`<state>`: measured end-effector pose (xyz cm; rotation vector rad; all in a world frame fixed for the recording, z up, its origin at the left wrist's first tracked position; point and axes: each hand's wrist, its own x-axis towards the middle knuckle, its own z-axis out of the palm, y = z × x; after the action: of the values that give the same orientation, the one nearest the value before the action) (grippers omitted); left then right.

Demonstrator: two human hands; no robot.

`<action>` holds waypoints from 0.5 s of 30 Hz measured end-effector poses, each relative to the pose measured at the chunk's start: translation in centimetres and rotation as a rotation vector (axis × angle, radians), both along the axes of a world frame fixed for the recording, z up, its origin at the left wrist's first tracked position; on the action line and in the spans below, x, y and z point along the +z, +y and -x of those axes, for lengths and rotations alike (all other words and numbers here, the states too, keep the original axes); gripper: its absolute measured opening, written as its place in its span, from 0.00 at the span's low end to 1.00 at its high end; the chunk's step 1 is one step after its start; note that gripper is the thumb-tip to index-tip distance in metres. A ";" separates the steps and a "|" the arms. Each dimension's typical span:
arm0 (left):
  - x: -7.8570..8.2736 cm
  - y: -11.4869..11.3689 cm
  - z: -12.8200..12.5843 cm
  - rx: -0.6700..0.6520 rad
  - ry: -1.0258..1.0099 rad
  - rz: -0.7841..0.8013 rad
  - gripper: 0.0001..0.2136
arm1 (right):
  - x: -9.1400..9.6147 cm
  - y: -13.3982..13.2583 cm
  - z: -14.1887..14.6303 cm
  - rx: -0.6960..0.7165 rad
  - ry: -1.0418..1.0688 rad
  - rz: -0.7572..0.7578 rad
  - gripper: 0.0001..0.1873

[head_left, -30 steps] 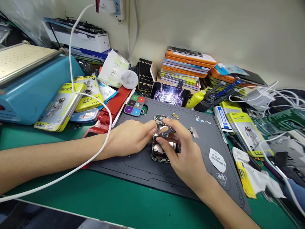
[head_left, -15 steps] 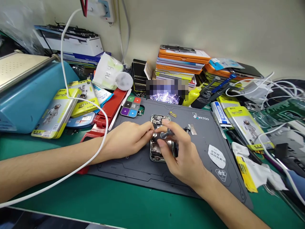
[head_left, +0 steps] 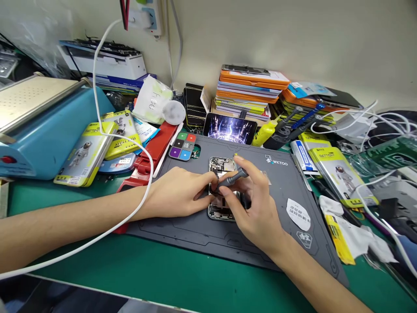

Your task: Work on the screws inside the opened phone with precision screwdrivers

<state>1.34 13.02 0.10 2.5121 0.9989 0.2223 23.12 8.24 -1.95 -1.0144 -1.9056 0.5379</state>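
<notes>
An opened phone [head_left: 221, 212] lies on the grey work mat [head_left: 195, 232] with its inner parts showing. My right hand [head_left: 259, 208] holds a dark grey screwdriver [head_left: 236, 176] between thumb and fingers, tilted over the phone; its tip is hidden near the left fingers. At the phone's left edge, my left hand [head_left: 184, 191] has its curled index finger and thumb on the frame, close to the driver's lower end. Behind the hands, a small color-blocked tray [head_left: 182, 147] sits on the mat. A whitish oval sticker [head_left: 298, 214] is right of my right hand.
A lit phone [head_left: 230, 129] leans against stacked boxes [head_left: 250, 87] at the back. A white cable [head_left: 152, 167] loops across my left forearm. Battery packs [head_left: 86, 152] and a blue machine [head_left: 55, 134] stand left; more battery packs [head_left: 340, 174] and a green bottle [head_left: 387, 157] lie right.
The screwdriver now leans lower toward the left, its handle showing more. My left thumb and index finger have parted from their pinch. The view has shifted slightly left.
</notes>
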 end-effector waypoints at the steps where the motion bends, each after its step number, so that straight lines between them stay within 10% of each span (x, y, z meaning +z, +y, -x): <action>1: 0.0 0.0 0.0 0.008 -0.001 -0.007 0.08 | 0.1 0.0 0.1 0.006 0.035 0.026 0.37; 15: 0.1 0.4 -0.1 0.065 0.037 0.019 0.12 | 0.3 0.1 0.1 -0.027 0.254 0.139 0.30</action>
<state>1.42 13.46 0.24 2.4778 1.0938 0.1852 23.03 8.30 -1.66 -1.0069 -1.6456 0.7553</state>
